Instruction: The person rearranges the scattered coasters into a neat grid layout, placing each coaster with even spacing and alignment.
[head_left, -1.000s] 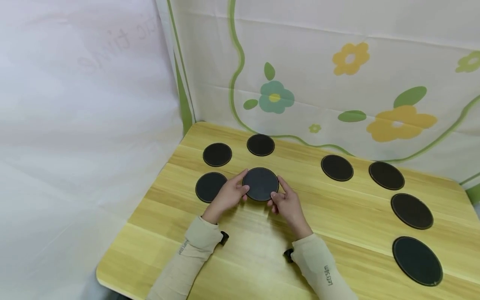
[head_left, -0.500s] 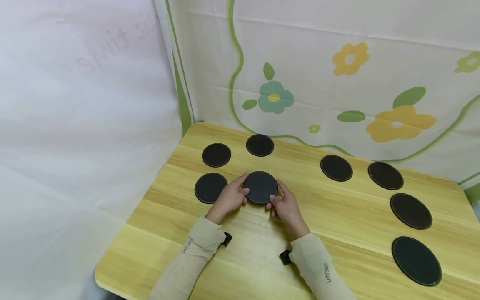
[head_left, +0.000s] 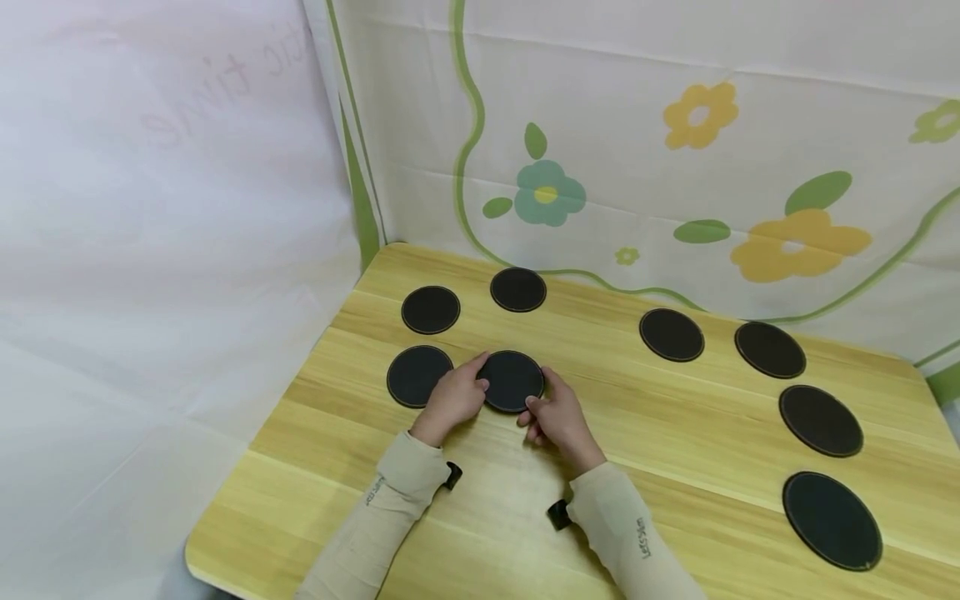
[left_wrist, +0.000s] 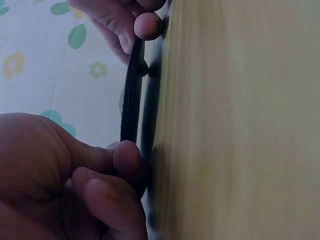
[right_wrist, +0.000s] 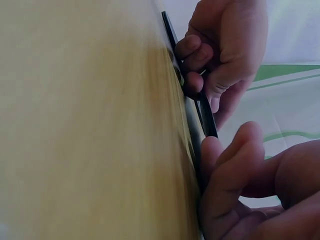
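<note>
Both hands hold a round black coaster (head_left: 512, 382) with a thin stitched rim, left of the table's middle. My left hand (head_left: 455, 396) pinches its left edge between thumb and fingers. At the opposite edge, my right hand (head_left: 561, 417) pinches with the thumb near the front rim and the forefinger along the far side. Edge-on in the left wrist view, the coaster (left_wrist: 131, 95) sits close over the wood, a narrow gap showing beneath it. Just left of it, another black coaster (head_left: 418, 377) lies flat, partly covered by the left hand.
Two more coasters, one at the left (head_left: 431, 309) and one at the back (head_left: 518, 289), lie beyond the hands. Several others, such as the front right coaster (head_left: 832, 521), curve along the right of the wooden table (head_left: 495, 517). A flower-printed cloth (head_left: 600, 150) hangs behind.
The held coaster has come down toward the table and moved slightly left and nearer the person, both hands moving with it. The other coasters stay put.
</note>
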